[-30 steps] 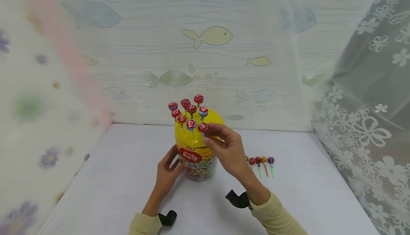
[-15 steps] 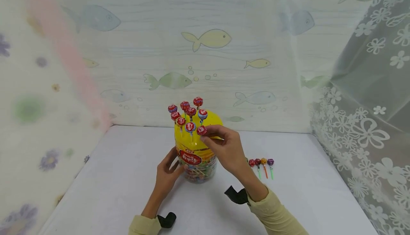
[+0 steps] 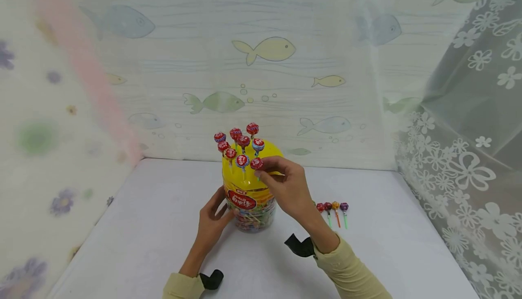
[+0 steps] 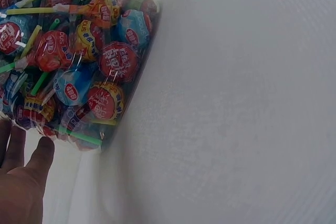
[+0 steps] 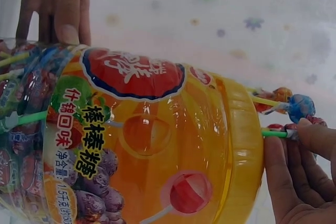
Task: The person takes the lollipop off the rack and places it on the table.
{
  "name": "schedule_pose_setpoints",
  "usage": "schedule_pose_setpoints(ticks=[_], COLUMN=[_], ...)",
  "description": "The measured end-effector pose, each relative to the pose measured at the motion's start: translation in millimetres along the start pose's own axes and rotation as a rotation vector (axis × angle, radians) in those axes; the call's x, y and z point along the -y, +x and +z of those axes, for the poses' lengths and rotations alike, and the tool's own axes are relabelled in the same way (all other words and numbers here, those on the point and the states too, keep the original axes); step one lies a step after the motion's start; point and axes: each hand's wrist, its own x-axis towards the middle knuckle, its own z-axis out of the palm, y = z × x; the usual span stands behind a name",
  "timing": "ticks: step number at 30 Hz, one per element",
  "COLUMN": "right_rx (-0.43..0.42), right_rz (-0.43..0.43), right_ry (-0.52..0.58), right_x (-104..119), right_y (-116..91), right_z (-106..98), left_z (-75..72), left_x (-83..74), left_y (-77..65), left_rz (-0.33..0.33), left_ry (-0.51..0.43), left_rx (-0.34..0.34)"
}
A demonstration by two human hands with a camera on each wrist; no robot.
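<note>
A clear plastic lollipop jar (image 3: pixel 254 219) with a yellow lid (image 3: pixel 269 148) stands upright on the table. Several wrapped lollipops (image 3: pixel 243 142) stick up out of the lid. My left hand (image 3: pixel 211 221) holds the jar's left side, thumb toward the front; its fingertips meet the wall in the left wrist view. Between thumb and fingers, my right hand (image 3: pixel 288 188) pinches a red-wrapped lollipop (image 3: pixel 256 163) at the lid's front right. In the right wrist view its green stick (image 5: pixel 275 133) reaches the lid's top, and the thumb covers part of the candy.
To the right of the jar, several loose lollipops (image 3: pixel 335 205) lie in a row on the white tabletop (image 3: pixel 387 244). A fish-print curtain (image 3: pixel 359 108) hangs along the back edge, with a flowered one (image 3: pixel 61 154) at left and white lace (image 3: pixel 461 190) at right.
Both hands keep their places on the jar and the lollipop. The right hand and its lollipop shift only slightly; the whole view drifts a little with the head.
</note>
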Motion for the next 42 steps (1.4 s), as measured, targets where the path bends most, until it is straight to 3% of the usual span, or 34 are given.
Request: schedule_pose_setpoints(ticks=[27,42], right_rx=[-0.041,-0.124], right_rz=[-0.158,-0.229], right_ry=[0.053,0.097], right_x=[4.1,-21.5], right_y=[4.9,-16.9], right_z=[-1.8,-32.3], left_z=[-4.3,0.2], left_x=[0.5,-0.6], left_y=[1.2,-0.7], left_rz=[-0.003,-0.006], left_ry=[0.004,0.01], left_rx=[-0.013,-0.003])
